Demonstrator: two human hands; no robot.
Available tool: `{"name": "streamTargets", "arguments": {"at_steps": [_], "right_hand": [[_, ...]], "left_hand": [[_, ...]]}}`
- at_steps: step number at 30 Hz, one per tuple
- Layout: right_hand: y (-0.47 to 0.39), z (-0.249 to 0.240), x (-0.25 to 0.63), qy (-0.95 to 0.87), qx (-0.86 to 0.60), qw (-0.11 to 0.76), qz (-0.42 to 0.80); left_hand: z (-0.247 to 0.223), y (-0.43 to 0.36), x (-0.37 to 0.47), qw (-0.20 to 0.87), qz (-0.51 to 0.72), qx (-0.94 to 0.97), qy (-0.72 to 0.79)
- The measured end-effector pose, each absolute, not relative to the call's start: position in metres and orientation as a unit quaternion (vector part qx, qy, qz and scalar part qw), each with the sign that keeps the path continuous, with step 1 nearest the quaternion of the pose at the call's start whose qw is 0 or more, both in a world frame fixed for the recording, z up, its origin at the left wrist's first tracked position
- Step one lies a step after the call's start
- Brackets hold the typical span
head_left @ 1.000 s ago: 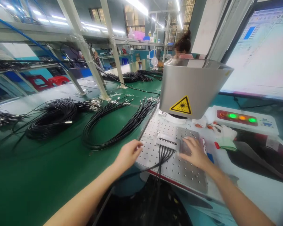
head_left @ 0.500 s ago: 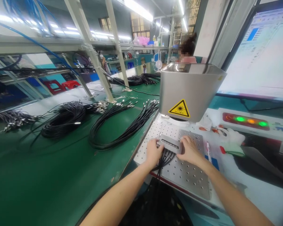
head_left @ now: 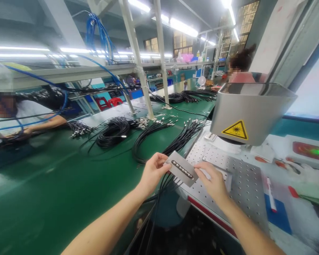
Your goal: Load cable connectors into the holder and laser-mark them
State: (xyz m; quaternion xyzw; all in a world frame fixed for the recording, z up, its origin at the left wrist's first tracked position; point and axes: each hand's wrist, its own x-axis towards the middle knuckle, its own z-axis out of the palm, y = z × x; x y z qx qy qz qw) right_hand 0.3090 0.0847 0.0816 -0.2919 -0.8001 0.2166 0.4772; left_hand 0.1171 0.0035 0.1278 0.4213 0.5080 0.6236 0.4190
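Between my hands is a flat grey metal fixture block (head_left: 183, 168) with a dark slot holding a row of several small metal connectors. My left hand (head_left: 155, 170) grips its left end between thumb and fingers. At its right end, my right hand (head_left: 211, 177) pinches the edge. The block is tilted and raised off the perforated metal plate (head_left: 241, 187), near the plate's left edge. Black cables (head_left: 163, 184) hang from under the block, down over the table edge. Above the plate stands the grey laser head (head_left: 251, 117) with a yellow warning triangle.
Bundles of black cables (head_left: 113, 132) lie on the green table (head_left: 95, 177) to the left. On the right are a marker pen (head_left: 271, 194), a blue pad (head_left: 279, 214) and a control box with lights (head_left: 312, 150). A co-worker (head_left: 39, 117) sits at the far left.
Both hands have lifted the fixture block off the perforated plate and moved it left and toward me, tilting it. The view has turned left, bringing the co-worker into sight.
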Motion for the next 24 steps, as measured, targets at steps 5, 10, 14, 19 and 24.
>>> {"name": "streamTargets", "arguments": {"at_steps": [5, 10, 14, 19, 24], "right_hand": [[0.073, 0.086, 0.272, -0.820, -0.232, 0.489, 0.188], [0.050, 0.073, 0.253, -0.851, -0.187, 0.455, 0.182], [0.033, 0.053, 0.249, -0.907, -0.112, 0.377, 0.152], [0.027, 0.042, 0.233, -0.916, -0.047, 0.374, 0.138], [0.017, 0.047, 0.198, -0.939, 0.025, 0.298, 0.169]], "left_hand": [[0.135, -0.024, 0.092, 0.355, 0.611, 0.448, 0.548], [0.157, -0.059, 0.037, 0.097, 0.500, 0.525, 0.682], [0.150, -0.096, 0.005, -0.115, 0.291, 0.632, 0.710], [0.088, -0.133, 0.021, -0.203, 0.164, 0.742, 0.617], [0.052, -0.151, 0.046, -0.250, 0.131, 0.725, 0.628]]}}
